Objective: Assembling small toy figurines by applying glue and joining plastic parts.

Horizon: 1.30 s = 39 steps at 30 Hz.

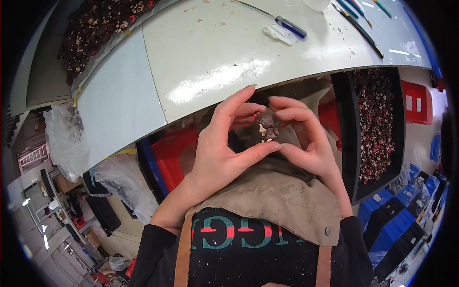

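Held up in front of my brown apron (267,189) is a small dark brown figurine (265,122) with beige patches and a bit of red at its upper left. My left hand (224,138) curls around it from the left, its thumb reaching along the lower edge. From the other side my right hand (311,136) cups it, fingers bent over the top and thumb tip close to the left thumb. Both hands are closed about the figurine; the fingertips behind it are partly hidden.
A pale table (201,52) lies ahead, carrying a blue-handled screwdriver (291,27), a crumpled white tissue (279,33) and a black pen-like tool (366,38). Many similar dark pieces (103,28) cover the far left. To the right stands a black crate (350,158) full of them, beside a red bin (416,115).
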Each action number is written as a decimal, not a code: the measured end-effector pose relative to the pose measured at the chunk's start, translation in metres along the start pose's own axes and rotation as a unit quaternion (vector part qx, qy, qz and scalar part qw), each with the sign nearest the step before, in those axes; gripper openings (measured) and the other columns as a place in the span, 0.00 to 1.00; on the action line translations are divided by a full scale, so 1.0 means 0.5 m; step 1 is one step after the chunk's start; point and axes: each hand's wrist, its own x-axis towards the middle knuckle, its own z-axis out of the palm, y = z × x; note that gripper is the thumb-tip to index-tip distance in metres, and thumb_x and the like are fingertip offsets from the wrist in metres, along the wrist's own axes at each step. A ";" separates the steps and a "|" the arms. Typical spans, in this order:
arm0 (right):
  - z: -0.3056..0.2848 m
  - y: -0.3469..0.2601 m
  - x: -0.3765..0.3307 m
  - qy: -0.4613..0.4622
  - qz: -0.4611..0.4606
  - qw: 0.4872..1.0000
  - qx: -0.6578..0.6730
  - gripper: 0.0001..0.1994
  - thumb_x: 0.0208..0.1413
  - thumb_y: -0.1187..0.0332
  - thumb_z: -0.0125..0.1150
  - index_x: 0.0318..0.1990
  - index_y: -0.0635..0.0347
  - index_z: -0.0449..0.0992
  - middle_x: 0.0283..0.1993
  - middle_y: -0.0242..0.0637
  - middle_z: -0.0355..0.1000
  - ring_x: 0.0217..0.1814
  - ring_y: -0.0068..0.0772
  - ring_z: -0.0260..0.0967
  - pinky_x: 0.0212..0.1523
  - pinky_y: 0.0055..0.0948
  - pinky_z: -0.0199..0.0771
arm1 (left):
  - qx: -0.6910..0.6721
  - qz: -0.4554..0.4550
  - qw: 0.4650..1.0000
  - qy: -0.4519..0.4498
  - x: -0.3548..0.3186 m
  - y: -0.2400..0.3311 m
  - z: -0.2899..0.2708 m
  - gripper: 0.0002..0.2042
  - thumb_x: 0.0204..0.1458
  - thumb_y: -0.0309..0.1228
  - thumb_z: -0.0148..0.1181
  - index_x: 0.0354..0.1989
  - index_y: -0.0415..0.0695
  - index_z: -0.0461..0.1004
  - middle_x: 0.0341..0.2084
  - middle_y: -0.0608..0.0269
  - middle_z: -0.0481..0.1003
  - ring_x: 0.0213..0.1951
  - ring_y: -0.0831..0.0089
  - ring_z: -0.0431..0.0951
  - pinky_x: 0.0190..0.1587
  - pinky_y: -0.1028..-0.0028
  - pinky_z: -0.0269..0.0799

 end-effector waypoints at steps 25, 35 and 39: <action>-0.005 -0.067 0.071 0.019 -0.189 0.947 -0.259 0.19 0.41 0.71 0.69 0.43 0.61 0.73 0.52 0.42 0.69 0.54 0.39 0.67 0.51 0.33 0.69 | -0.410 -0.160 0.898 -0.022 0.025 0.051 0.027 0.31 0.61 0.53 0.37 0.68 0.51 0.45 0.46 0.50 0.71 0.48 0.60 0.74 0.51 0.62 0.71; -0.009 -0.063 0.077 0.043 -0.218 0.949 -0.222 0.23 0.37 0.74 0.71 0.45 0.59 0.71 0.51 0.40 0.70 0.51 0.40 0.69 0.49 0.32 0.70 | -0.356 -0.129 0.925 -0.032 0.036 0.057 0.026 0.35 0.58 0.54 0.45 0.68 0.49 0.41 0.45 0.51 0.72 0.49 0.60 0.74 0.51 0.63 0.71; -0.022 -0.067 0.102 0.042 -0.291 0.909 -0.296 0.26 0.34 0.75 0.72 0.45 0.58 0.70 0.49 0.39 0.71 0.49 0.39 0.70 0.45 0.33 0.70 | -0.350 -0.100 0.931 -0.030 0.052 0.058 0.018 0.36 0.58 0.52 0.47 0.68 0.47 0.41 0.49 0.52 0.69 0.50 0.62 0.73 0.51 0.62 0.71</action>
